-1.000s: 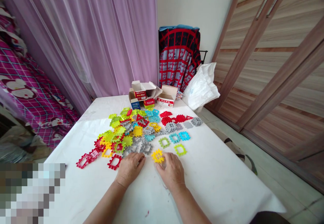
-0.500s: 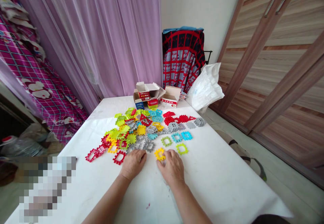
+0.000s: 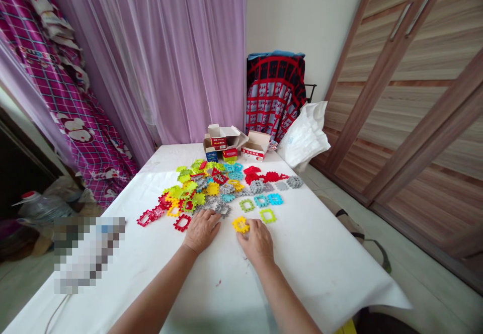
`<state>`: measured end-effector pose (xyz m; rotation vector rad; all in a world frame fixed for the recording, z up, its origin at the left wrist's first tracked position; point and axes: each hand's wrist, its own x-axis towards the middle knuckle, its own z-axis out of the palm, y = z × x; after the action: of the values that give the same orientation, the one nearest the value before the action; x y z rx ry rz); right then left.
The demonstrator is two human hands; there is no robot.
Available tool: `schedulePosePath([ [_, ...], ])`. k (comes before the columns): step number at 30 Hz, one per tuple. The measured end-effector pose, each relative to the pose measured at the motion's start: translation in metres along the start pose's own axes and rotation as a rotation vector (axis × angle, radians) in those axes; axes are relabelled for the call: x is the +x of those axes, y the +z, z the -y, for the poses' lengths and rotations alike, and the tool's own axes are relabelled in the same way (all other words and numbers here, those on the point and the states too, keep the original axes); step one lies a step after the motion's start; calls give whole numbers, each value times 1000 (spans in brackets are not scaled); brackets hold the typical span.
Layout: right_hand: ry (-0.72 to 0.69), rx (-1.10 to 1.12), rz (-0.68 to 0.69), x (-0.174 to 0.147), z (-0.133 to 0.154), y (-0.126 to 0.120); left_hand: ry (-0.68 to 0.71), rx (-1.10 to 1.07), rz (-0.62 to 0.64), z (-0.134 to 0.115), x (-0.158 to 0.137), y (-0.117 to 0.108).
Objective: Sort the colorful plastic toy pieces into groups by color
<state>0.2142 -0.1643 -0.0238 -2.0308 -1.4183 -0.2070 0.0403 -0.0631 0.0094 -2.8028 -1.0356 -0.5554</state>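
Note:
My right hand (image 3: pixel 258 239) pinches a yellow notched plastic building tile (image 3: pixel 240 224) between thumb and fingers, low over the white table. Palm down at the near edge of the mixed pile, my left hand (image 3: pixel 203 229) has its fingers stretched out beside a grey tile (image 3: pixel 223 209); nothing shows in it. A red square frame tile (image 3: pixel 182 223) lies just left of that hand. Beyond my right hand lie two green frame tiles, one nearer (image 3: pixel 267 216) and one farther (image 3: pixel 247 205), along with a light blue frame tile (image 3: pixel 261 201) and a brighter blue one (image 3: pixel 275 199).
Red tiles (image 3: pixel 268 176) and a grey ball-like assembly (image 3: pixel 257 187) lie toward the back right. Opened cardboard boxes (image 3: pixel 255 146) stand at the table's far end, beside a white plastic bag (image 3: pixel 305 135). A blurred-out object (image 3: pixel 88 253) is at the left edge.
The camera view has shifted slightly. My left hand has moved a little toward the grey tiles, with its fingers more extended. My right hand still holds the yellow tile.

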Motion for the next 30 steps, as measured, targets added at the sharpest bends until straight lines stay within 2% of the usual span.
schedulePosePath([
  [5,-5,30,26,-10,-15,-10,114,28,-18,1,4,7],
  [8,8,40,1,-15,-26,-19,177,37,29,4,10,13],
  [11,36,43,-39,-17,-41,-28,149,22,64,6,13,17],
  [18,137,1,-76,-22,-69,-44,106,18,25,8,8,18],
  [23,204,-45,-84,-24,-72,-49,89,23,-8,8,7,17],
  [30,217,-115,-69,-23,-68,-51,89,14,-53,8,2,20],
])
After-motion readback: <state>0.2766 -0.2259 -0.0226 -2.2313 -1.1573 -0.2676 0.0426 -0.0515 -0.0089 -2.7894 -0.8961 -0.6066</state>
